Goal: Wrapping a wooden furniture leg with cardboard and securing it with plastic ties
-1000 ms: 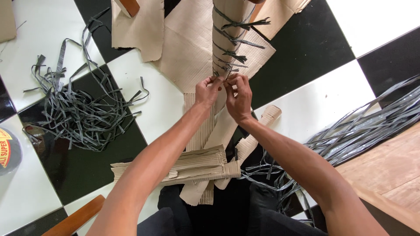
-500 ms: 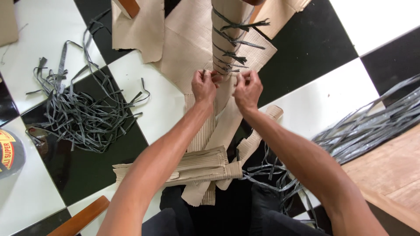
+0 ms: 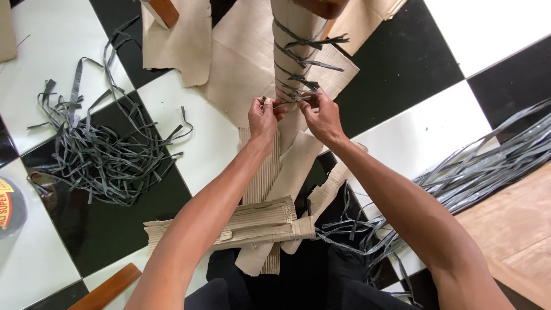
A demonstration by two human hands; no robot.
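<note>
Pinching the two ends of a dark plastic strip (image 3: pixel 285 101), the left hand (image 3: pixel 263 117) and right hand (image 3: pixel 322 117) sit close together against the cardboard-wrapped post (image 3: pixel 295 51) that rises toward the far edge of the head view. Half a second ago the fists were spread apart with the ends drawn out sideways; now they have come back in toward the post, fingertips closed on the strip just below the stack of earlier ties (image 3: pixel 301 60). I judge that the pull has cinched this wrap and the fingers are now working its knot.

Left of the arms lies a loose tangle of dark strips (image 3: pixel 94 152) on the black and white tiled floor (image 3: pixel 413 132). To the right, a longer bundle of strips (image 3: pixel 488 163) runs beside a wooden board (image 3: pixel 511 224). Near the lap sits a folded bundle of corrugated cardboard (image 3: pixel 241 221), with flat cardboard sheets (image 3: pixel 241 63) farther off.
</note>
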